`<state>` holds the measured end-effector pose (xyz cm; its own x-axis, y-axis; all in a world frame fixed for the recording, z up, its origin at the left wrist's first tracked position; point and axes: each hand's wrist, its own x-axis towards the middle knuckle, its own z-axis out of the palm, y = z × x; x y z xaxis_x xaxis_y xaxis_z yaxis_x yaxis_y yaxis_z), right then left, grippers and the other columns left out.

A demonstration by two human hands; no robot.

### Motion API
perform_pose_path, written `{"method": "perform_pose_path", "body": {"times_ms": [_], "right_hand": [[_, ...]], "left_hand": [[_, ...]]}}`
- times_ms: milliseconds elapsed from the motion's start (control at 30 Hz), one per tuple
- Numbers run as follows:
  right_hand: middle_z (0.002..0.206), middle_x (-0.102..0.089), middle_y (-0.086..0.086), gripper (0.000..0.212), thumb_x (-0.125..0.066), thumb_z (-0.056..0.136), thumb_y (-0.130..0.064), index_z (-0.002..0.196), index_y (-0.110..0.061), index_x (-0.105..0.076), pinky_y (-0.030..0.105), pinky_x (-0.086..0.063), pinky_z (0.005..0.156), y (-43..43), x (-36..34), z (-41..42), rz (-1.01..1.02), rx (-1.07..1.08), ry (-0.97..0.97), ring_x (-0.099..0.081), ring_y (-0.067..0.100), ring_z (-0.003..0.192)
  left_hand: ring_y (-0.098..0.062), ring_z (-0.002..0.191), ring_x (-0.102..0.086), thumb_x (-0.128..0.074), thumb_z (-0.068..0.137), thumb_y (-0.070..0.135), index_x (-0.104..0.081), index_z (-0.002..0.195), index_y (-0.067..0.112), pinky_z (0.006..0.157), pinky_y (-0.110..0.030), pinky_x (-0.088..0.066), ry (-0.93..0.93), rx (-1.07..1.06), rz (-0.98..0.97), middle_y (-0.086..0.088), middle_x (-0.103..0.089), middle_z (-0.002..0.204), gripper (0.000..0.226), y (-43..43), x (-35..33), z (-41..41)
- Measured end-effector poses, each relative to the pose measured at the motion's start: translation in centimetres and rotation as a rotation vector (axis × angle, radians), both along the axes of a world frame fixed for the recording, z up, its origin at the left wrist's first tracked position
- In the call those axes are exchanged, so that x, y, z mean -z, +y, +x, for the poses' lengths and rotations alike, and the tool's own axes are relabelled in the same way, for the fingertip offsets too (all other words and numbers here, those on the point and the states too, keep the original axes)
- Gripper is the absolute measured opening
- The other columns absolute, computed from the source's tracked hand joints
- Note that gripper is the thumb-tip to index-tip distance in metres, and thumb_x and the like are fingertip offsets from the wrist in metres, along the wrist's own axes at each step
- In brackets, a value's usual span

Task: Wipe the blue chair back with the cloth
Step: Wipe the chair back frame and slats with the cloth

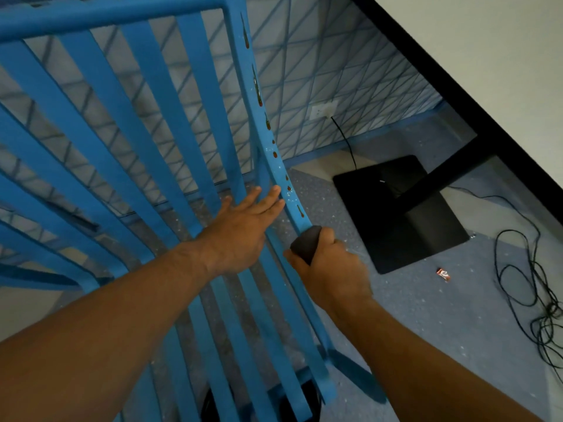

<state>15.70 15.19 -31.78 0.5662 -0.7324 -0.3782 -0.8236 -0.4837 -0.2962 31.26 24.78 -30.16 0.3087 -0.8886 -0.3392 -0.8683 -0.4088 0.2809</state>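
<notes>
The blue chair back (146, 123), made of vertical slats in a frame, fills the left and middle of the view. Its right side rail (265, 132) carries a line of dark reddish-brown drips and small white specks. My right hand (332, 266) is shut on a dark grey cloth (306, 243), which presses against that rail just below the lowest drip. My left hand (243, 226) lies flat with fingers spread on the slats, its fingertips touching the rail's inner edge just above the cloth.
A black table base (396, 208) and post stand on the speckled grey floor at right, under a white tabletop (487, 56) with a black edge. Tangled black cables (530, 287) lie at far right. A small red wrapper (443, 274) lies on the floor. A wall socket (324, 110) sits behind.
</notes>
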Motion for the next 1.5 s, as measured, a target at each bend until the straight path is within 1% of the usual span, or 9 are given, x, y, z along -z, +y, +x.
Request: {"method": "perform_pose_path", "body": {"times_ms": [167, 467, 633, 733, 900, 1033, 1133, 1300, 1500], "right_hand": [[0.091, -0.065, 0.001, 0.069, -0.025, 0.080, -0.083, 0.111, -0.027, -0.050, 0.045, -0.054, 0.076, -0.7, 0.3, 2.4, 0.026, 0.110, -0.114, -0.064, 0.026, 0.082], [0.123, -0.051, 0.005, 0.073, -0.049, 0.093, -0.054, 0.147, -0.019, -0.014, 0.040, -0.055, 0.079, 1.4, 0.9, 0.7, -0.210, -0.038, -0.049, -0.057, 0.021, 0.100], [0.101, -0.062, 0.003, 0.058, -0.036, 0.088, -0.070, 0.121, -0.023, -0.045, 0.045, -0.054, 0.078, -0.7, 0.6, 3.2, 0.006, 0.070, -0.067, -0.062, 0.026, 0.087], [0.093, -0.060, 0.001, 0.055, -0.033, 0.090, -0.069, 0.113, -0.022, -0.049, 0.043, -0.053, 0.077, -1.1, 0.1, 4.9, 0.020, 0.086, -0.108, -0.062, 0.027, 0.085], [0.121, -0.051, 0.009, 0.061, -0.045, 0.097, -0.046, 0.143, -0.015, -0.022, 0.042, -0.054, 0.078, 0.3, 0.4, 4.8, -0.194, -0.051, -0.099, -0.060, 0.027, 0.099], [0.127, -0.045, 0.009, 0.075, -0.048, 0.097, -0.038, 0.151, -0.018, 0.001, 0.041, -0.054, 0.081, 0.2, 0.5, 3.2, -0.168, -0.128, -0.074, -0.057, 0.025, 0.102], [0.121, -0.053, 0.007, 0.067, -0.043, 0.095, -0.051, 0.147, -0.020, -0.014, 0.043, -0.053, 0.079, -0.6, 0.4, 3.4, -0.043, -0.076, -0.075, -0.060, 0.026, 0.096], [0.094, -0.064, 0.002, 0.048, -0.034, 0.090, -0.066, 0.112, -0.025, -0.045, 0.045, -0.054, 0.078, -1.8, -0.2, 6.1, 0.077, 0.083, -0.131, -0.062, 0.027, 0.083], [0.125, -0.050, 0.008, 0.062, -0.042, 0.098, -0.041, 0.148, -0.015, -0.015, 0.040, -0.052, 0.082, -0.2, 0.2, 5.3, -0.171, -0.089, -0.111, -0.058, 0.026, 0.103]], "left_hand": [[-0.015, 0.144, 0.018, -0.038, 0.098, 0.017, 0.006, 0.150, 0.027, 0.117, -0.056, -0.004, 0.006, 0.020, 0.011, 0.015, 0.020, 0.156, 0.069, -0.1, -0.4, 0.4], [-0.013, 0.143, 0.021, -0.039, 0.097, 0.012, 0.007, 0.150, 0.026, 0.117, -0.053, 0.001, -0.014, 0.042, -0.047, 0.015, 0.017, 0.156, 0.071, 0.2, -0.9, 1.1], [-0.012, 0.143, 0.020, -0.041, 0.095, 0.012, 0.006, 0.150, 0.026, 0.117, -0.053, -0.001, -0.032, -0.026, -0.105, 0.015, 0.017, 0.157, 0.074, -0.4, -0.2, 1.7], [-0.012, 0.143, 0.022, -0.042, 0.094, 0.010, 0.008, 0.149, 0.027, 0.117, -0.055, 0.000, -0.050, -0.027, -0.113, 0.016, 0.020, 0.155, 0.076, -0.4, 0.5, 1.8], [-0.015, 0.143, 0.021, -0.042, 0.094, 0.009, 0.009, 0.149, 0.028, 0.116, -0.056, 0.003, -0.083, -0.012, -0.107, 0.017, 0.025, 0.154, 0.077, -0.2, 0.7, 2.1], [-0.015, 0.142, 0.023, -0.043, 0.093, 0.008, 0.012, 0.148, 0.029, 0.116, -0.057, 0.002, -0.086, 0.000, -0.098, 0.020, 0.031, 0.148, 0.081, -0.1, 0.6, 2.2], [-0.011, 0.138, 0.026, -0.044, 0.092, 0.005, 0.012, 0.148, 0.030, 0.115, -0.056, 0.003, -0.088, 0.006, -0.094, 0.021, 0.032, 0.148, 0.083, -0.1, 0.7, 2.4], [-0.013, 0.140, 0.025, -0.042, 0.092, 0.005, 0.011, 0.149, 0.029, 0.116, -0.056, 0.002, -0.068, -0.005, -0.138, 0.020, 0.027, 0.150, 0.081, 0.0, 1.2, 2.5], [-0.010, 0.140, 0.027, -0.039, 0.094, 0.004, 0.010, 0.148, 0.032, 0.116, -0.055, 0.004, 0.009, -0.025, -0.123, 0.025, 0.027, 0.147, 0.078, -0.2, 0.5, 2.6]]}}
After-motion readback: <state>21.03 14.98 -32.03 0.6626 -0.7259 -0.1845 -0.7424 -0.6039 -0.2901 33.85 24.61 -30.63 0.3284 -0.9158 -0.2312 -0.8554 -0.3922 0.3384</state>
